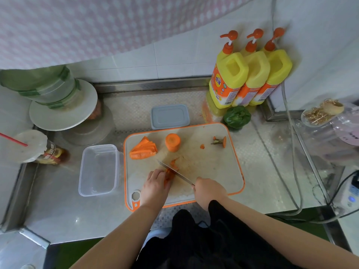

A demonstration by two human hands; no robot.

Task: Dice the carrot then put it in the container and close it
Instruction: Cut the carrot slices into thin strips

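On the white cutting board with an orange rim (213, 162), my left hand (155, 181) holds down carrot strips (168, 176) with curled fingers. My right hand (207, 189) grips the handle of a knife (174, 171) whose blade lies across those strips. Cut pieces (174, 164) lie just beyond the blade. A pile of carrot slices (143, 148) and an upright carrot stump (172, 142) sit at the board's far side. The carrot top (220, 141) lies at the far right. The clear container (99, 169) stands left of the board, its grey lid (170, 116) behind the board.
Three yellow pump bottles (248, 74) and a green pepper (237, 117) stand at the back right of the steel counter (272, 171). A plate stack with a green-taped jar (58, 101) and a cup with a red straw (33, 146) are at the left. Cables run along the right.
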